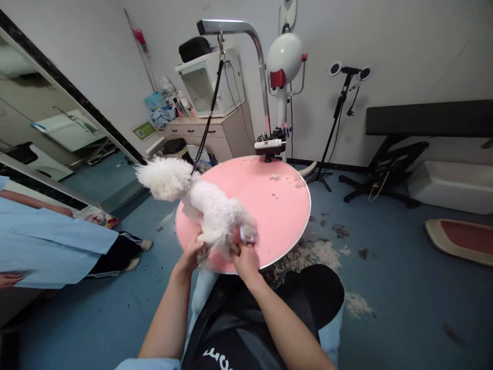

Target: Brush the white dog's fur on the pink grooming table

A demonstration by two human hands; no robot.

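A fluffy white dog (215, 203) stands on a round pink grooming table (277, 205), its head turned to the left. A black strap (210, 115) runs from its neck up to the metal arm (234, 26). My left hand (193, 253) is closed round the fur low on the dog's hindquarters, seemingly at a hind leg. At the dog's rear, my right hand (246, 259) is closed on a pale rounded grooming tool (248, 234); its exact kind is too blurred to tell. Fur hides some of the fingertips on both hands.
A small caddy (269, 150) with a white tube sits at the table's far edge. Behind it stands a white dryer (285, 60). Cut fur (323, 254) litters the floor at the right. Another person in a blue smock (50, 241) stands at the left.
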